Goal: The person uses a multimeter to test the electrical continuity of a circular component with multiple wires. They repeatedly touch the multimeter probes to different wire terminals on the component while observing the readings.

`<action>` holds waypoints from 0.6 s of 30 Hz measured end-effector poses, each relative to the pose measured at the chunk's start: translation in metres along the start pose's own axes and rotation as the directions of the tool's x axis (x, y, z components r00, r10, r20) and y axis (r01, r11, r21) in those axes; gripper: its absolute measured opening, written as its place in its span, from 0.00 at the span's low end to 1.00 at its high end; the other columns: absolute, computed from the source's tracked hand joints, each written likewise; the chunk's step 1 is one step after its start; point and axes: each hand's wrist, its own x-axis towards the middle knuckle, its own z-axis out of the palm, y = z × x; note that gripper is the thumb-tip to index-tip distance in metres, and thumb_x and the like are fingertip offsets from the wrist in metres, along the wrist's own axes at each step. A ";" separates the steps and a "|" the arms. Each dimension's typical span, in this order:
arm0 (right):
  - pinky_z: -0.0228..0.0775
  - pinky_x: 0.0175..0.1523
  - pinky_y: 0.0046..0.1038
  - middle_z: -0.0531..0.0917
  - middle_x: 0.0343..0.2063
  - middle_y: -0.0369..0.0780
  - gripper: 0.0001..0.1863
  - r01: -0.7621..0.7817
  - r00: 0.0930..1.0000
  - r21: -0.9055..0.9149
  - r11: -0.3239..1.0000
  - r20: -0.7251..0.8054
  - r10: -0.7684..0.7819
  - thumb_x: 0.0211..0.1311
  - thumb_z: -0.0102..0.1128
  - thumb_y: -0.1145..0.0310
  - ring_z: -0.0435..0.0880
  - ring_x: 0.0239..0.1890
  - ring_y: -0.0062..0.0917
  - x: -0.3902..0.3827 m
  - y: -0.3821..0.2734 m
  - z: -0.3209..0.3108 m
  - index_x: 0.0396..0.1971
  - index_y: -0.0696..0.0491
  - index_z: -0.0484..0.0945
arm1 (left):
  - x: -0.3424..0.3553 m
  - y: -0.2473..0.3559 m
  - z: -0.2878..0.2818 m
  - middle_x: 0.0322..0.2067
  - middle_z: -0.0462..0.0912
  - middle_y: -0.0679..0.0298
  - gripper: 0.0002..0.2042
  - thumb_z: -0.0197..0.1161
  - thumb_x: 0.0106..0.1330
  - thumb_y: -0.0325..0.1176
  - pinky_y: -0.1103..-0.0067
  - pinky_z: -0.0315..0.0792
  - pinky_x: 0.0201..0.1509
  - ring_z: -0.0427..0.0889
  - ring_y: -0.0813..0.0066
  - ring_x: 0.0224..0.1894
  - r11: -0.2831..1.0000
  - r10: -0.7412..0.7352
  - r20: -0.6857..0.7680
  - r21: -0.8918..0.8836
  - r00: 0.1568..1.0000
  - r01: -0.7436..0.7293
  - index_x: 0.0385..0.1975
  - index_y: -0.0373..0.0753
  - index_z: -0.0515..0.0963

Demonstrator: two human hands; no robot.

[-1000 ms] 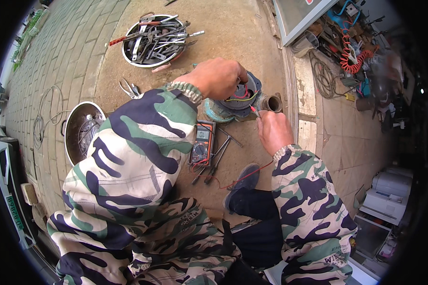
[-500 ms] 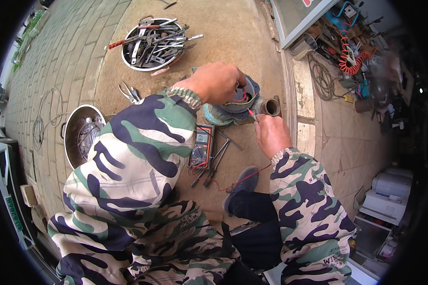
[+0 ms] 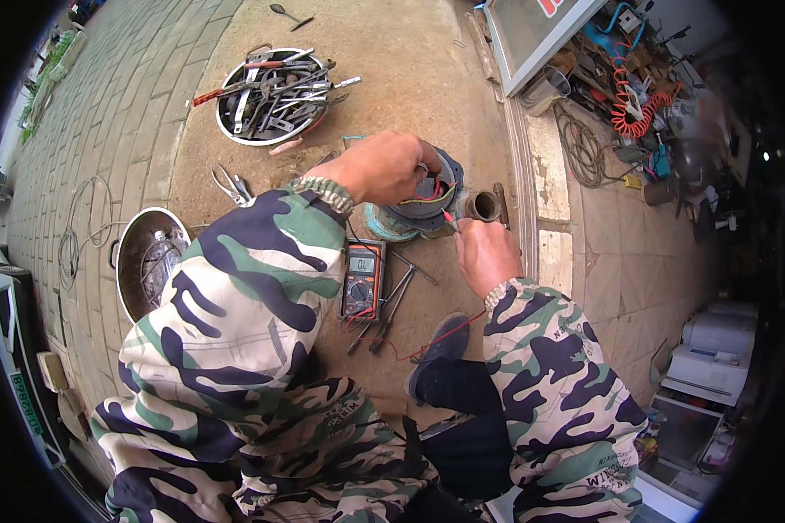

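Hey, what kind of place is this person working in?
Probably the pavement outside a small repair workshop. A metal bowl of hand tools sits on the ground, a digital multimeter lies by the knees, and both hands work at a round motor-like part with coloured wires. Coiled hoses and clutter crowd the doorway.

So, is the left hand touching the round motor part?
Touching: the head view shows the left hand resting on top of the round motor part, fingers covering its wires.
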 end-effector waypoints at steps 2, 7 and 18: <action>0.80 0.42 0.53 0.85 0.28 0.57 0.07 0.002 1.000 0.004 1.000 -0.002 -0.002 0.68 0.63 0.69 0.86 0.35 0.58 0.000 -0.001 -0.002 0.37 0.57 0.85 | 0.001 -0.002 0.001 0.47 0.91 0.50 0.16 0.61 0.68 0.29 0.60 0.82 0.57 0.89 0.47 0.51 0.999 0.020 -0.011 -0.026 1.000 -0.021 0.53 0.43 0.88; 0.80 0.42 0.53 0.86 0.28 0.57 0.07 -0.015 1.000 0.009 1.000 0.006 0.015 0.68 0.62 0.70 0.87 0.35 0.58 0.001 -0.001 -0.001 0.35 0.57 0.85 | 0.001 0.005 -0.002 0.45 0.91 0.53 0.15 0.63 0.68 0.31 0.61 0.83 0.55 0.89 0.48 0.49 1.000 0.012 -0.012 0.019 1.000 -0.012 0.52 0.45 0.89; 0.80 0.43 0.52 0.85 0.28 0.58 0.07 -0.005 1.000 0.023 1.000 -0.004 0.005 0.67 0.63 0.70 0.86 0.36 0.58 0.000 -0.001 -0.004 0.36 0.58 0.85 | 0.000 0.013 -0.006 0.43 0.92 0.53 0.14 0.64 0.66 0.31 0.62 0.83 0.53 0.90 0.50 0.47 0.989 -0.031 -0.017 0.143 0.999 0.033 0.49 0.43 0.88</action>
